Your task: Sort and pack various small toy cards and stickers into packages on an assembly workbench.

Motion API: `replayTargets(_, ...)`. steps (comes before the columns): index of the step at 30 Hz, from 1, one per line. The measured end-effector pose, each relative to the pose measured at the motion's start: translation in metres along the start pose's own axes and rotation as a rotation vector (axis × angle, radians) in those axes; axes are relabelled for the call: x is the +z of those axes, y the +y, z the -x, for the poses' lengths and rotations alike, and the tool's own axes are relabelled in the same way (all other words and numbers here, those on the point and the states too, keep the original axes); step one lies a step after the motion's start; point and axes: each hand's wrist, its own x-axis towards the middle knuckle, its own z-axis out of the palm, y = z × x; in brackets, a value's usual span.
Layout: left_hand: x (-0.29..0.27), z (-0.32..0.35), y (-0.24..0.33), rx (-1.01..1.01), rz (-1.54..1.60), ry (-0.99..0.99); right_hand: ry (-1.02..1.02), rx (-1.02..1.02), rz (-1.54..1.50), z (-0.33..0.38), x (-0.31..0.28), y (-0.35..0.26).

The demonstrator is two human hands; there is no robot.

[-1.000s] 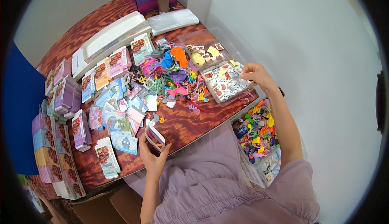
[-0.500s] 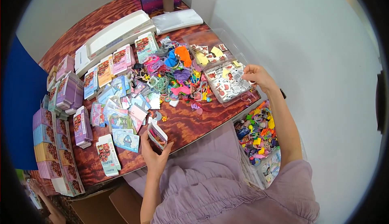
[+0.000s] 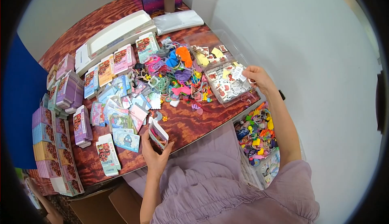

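Note:
My left hand (image 3: 156, 156) is wrapped round a small open-topped cardboard box (image 3: 165, 131) at the table's front edge. Some pink and dark bits show inside it. Out to the right, the fingers of my right hand (image 3: 260, 79) pinch a small white paper piece (image 3: 243, 77) above a clear plastic tray (image 3: 229, 101). Loose white stickers (image 3: 227, 85) with red figures fill the tray's near compartment; its far compartment holds more of these and yellow papers (image 3: 217, 52). Left of the tray spreads a pile of coloured hair ties and small trinkets (image 3: 182, 75).
Stacks of small printed boxes (image 3: 67, 92) line the left side. Picture cards (image 3: 126, 139) and a flattened box (image 3: 107, 155) lie near my left hand. A long white box (image 3: 119, 33) is behind. Below the table's right edge stands a bin of bright trinkets (image 3: 259, 135). Another person's arm (image 3: 42, 195) shows lower left.
My right hand has drawn slightly up and right over the tray, with the small white paper piece now showing at its fingertips. The left hand and its box have hardly moved.

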Motion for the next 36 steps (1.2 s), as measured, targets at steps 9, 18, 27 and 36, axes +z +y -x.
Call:
replayTargets(9, 0.001, 0.001, 0.001, 0.024, -0.009, 0.006, -0.099, 0.087, -0.017, 0.0, -0.005, 0.004)
replayTargets(18, 0.001, -0.001, -0.002, 0.01, -0.018, -0.015, -0.103, 0.121, -0.085, -0.005, -0.011, 0.009)
replayTargets(27, -0.003, 0.005, 0.003, -0.088, 0.104, -0.011, 0.043, -0.059, 0.249, 0.011, 0.025, -0.01)
replayTargets(36, -0.003, -0.001, 0.032, 0.152, -0.296, -0.028, -0.483, -0.203, 0.003, 0.09, 0.17, -0.061)
